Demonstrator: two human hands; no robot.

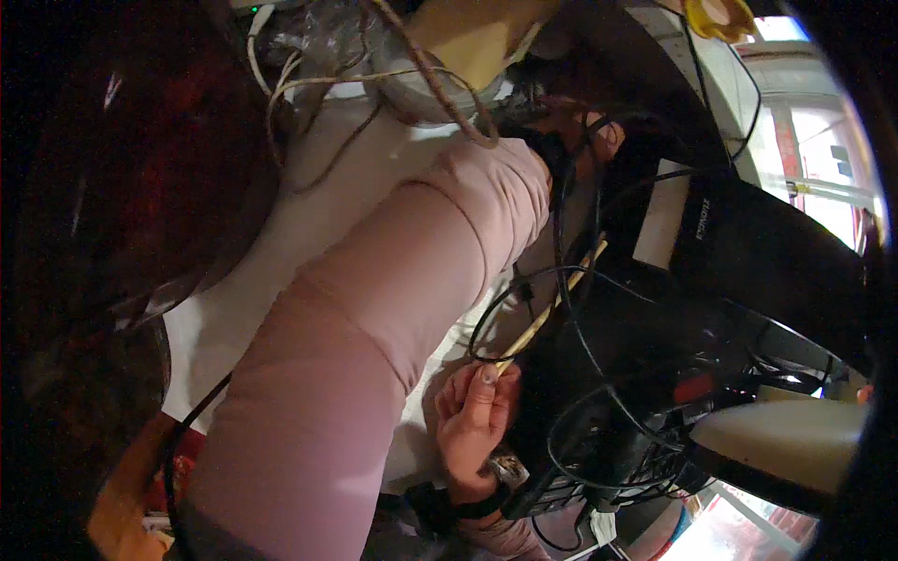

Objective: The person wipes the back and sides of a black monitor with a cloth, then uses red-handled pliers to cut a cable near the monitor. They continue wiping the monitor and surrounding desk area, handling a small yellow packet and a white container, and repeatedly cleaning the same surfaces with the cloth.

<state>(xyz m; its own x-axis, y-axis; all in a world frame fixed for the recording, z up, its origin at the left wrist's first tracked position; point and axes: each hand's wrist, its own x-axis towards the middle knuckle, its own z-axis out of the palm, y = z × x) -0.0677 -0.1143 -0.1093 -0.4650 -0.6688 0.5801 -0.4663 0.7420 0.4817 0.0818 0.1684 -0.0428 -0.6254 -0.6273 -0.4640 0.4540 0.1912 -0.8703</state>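
Note:
My right hand [475, 411], with a dark band at its wrist, is closed around the lower end of a thin pale wooden stick [552, 307]. The stick slants up and to the right along the side of a large black device [645, 318]. From the lower left my left arm, in a pink sleeve, stretches across the view. Beyond the cuff, my left hand [585, 138] is among black cables [564, 224] at the device's far end. Shadow and cables hide most of its fingers, so its grip is unclear.
Beige cords [412, 75] loop at the top, near a clear round container [421, 98]. A white rounded object [786, 439] stands at the lower right. A yellow ring-shaped thing [720, 17] is at the top right. A dark red glossy surface [150, 168] fills the left.

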